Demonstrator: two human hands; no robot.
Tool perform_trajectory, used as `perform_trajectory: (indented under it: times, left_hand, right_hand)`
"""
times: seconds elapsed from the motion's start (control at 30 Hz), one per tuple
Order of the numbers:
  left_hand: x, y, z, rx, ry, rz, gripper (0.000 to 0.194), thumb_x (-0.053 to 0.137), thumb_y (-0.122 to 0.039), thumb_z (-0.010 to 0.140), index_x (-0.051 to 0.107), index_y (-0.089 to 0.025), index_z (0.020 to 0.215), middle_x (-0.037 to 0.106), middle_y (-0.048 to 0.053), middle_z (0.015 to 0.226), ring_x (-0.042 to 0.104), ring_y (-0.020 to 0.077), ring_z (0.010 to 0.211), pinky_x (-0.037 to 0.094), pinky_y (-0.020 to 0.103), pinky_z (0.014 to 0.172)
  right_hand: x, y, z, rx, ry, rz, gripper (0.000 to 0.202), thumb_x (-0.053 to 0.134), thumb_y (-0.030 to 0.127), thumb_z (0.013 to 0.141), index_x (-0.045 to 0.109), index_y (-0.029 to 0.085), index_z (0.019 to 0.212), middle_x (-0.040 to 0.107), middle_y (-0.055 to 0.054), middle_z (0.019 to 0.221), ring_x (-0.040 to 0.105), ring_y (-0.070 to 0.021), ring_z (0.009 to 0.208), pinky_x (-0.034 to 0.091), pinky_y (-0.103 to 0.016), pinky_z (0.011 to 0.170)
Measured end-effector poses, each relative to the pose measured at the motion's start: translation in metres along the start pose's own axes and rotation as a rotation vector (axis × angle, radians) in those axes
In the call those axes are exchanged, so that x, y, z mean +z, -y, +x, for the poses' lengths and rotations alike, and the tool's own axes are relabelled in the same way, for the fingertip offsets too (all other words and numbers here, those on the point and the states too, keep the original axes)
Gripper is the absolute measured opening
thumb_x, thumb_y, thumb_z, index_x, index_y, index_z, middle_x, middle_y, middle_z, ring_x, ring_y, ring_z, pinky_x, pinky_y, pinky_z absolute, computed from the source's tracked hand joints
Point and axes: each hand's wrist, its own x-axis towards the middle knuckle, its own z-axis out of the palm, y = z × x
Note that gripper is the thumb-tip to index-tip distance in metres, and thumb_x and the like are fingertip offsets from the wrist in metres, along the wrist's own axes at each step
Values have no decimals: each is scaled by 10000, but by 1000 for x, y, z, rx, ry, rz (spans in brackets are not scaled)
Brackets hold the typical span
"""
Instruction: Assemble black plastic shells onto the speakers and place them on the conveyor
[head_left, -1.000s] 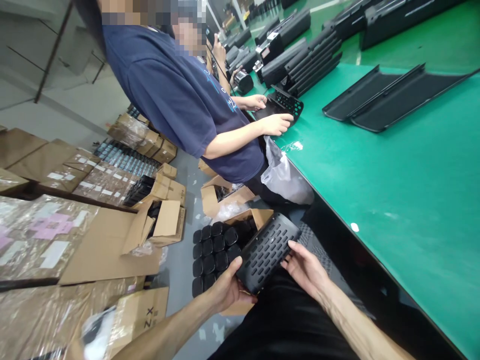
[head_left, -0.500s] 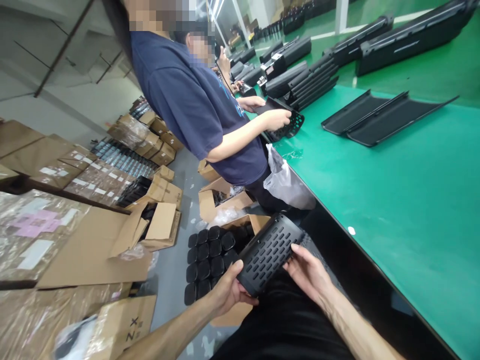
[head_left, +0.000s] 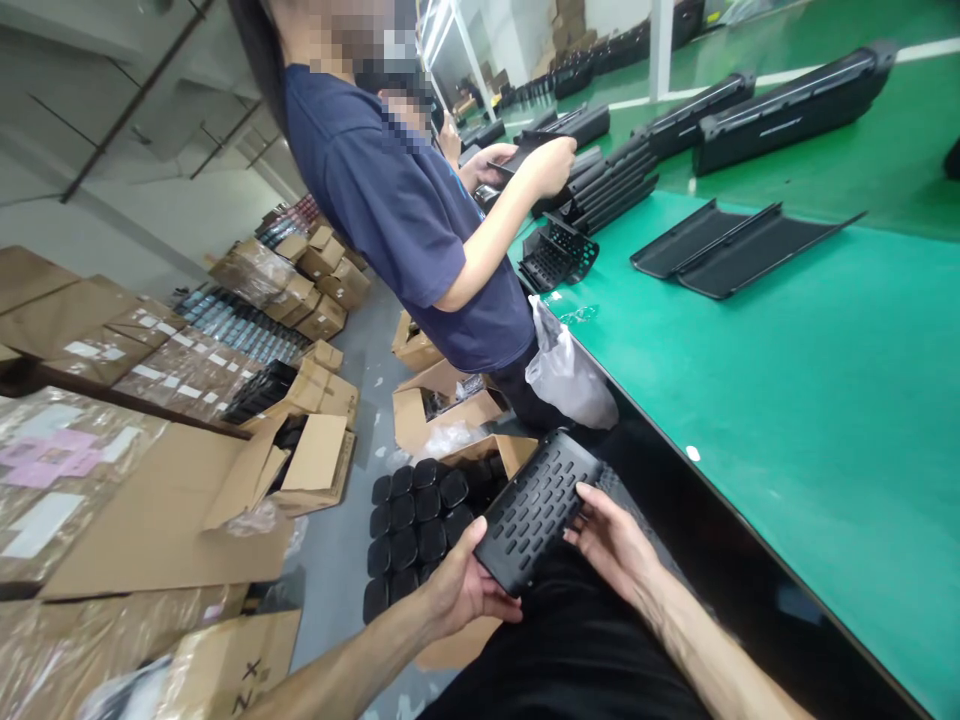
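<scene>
A black slotted housing, curved and with rows of oblong holes, is held tilted above my lap. My left hand grips its lower left end, thumb on top and fingers underneath. At its right edge, my right hand holds it between thumb and fingers; part of those fingers is hidden behind the piece. Left of the housing, several black rounded-square parts stand packed in rows by an open carton.
A green table runs along the right, bearing black curved panels and a perforated black piece. A co-worker in a navy shirt stands ahead at its edge, beside a white plastic bag. Cartons line the left.
The co-worker's hands have risen with a dark panel, and the perforated piece they held now lies on the table. My hands keep hold of the housing, nearly unmoved. The view has shifted slightly.
</scene>
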Motion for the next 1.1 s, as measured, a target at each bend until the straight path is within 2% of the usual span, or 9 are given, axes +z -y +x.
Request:
perform_trajectory:
  times: [0.4,0.5,0.6,0.7,0.77,0.83,0.9,1.0,1.1]
  left_hand:
    - [0,3,1,9,29,-48,922,443,-884,917,715,-47,1191,727,123,806,722,257,752,613,450,814]
    - [6,15,9,129,109,-87,838,512,-818,946,688,-86,1315,768,140,960,730,247,796,609,459,854]
    - [13,29,29,208,267,-152,864,523,-849,920,669,-131,1378,762,168,1170,743,258,903,594,469,907]
    - [13,21,48,236,390,-61,742,682,-754,892,667,-183,1366,724,169,1259,720,296,1067,579,485,938]
    - [11,0,51,382,348,38,651,774,-648,878,647,-243,1372,658,163,1383,660,329,1210,560,507,975]
    - [12,-27,46,622,259,108,854,820,-714,794,543,-313,1495,498,162,1593,534,378,1387,501,536,1070]
    - [16,-49,38,717,277,276,1223,924,-751,610,365,-368,1628,306,150,1735,408,433,1493,417,560,1161]
    - [23,-56,31,627,301,646,1207,986,-590,624,380,-318,1632,416,144,1655,445,420,1459,327,530,1230]
    - [19,-42,33,556,272,699,1021,930,-573,695,459,-285,1554,528,119,1506,540,377,1332,392,492,1166]
  right_hand:
    - [-2,-3,0,-32,21,-34,433,1008,456,661,766,226,936,829,-56,938,756,-267,885,609,-353,708]
    - [5,-8,-5,-105,95,-40,562,1008,480,670,747,275,1124,817,-55,1153,743,-308,1106,611,-425,900]
    - [12,1,-15,-219,174,-107,963,1002,466,683,527,358,1513,700,-67,1448,651,-326,1331,536,-479,1079]
    - [14,34,-38,-433,226,-507,1189,923,457,771,210,347,1717,494,-105,1665,515,-340,1488,425,-521,1200]
    - [16,59,-60,-576,179,-954,1184,877,363,774,188,351,1737,438,-104,1699,487,-370,1496,390,-570,1212]
    - [19,74,-81,-686,106,-1402,1168,831,232,690,290,362,1717,506,-110,1644,540,-413,1410,414,-626,1153]
    - [24,75,-93,-718,96,-1749,1128,774,168,612,419,319,1672,599,-141,1553,601,-442,1279,454,-657,1067]
    - [20,60,-96,-599,153,-1989,1060,791,173,594,515,214,1617,637,-202,1507,631,-476,1210,476,-687,1026]
    - [-9,49,-100,-549,163,-1915,1036,859,234,666,483,249,1631,600,-178,1563,598,-465,1332,454,-670,1118]
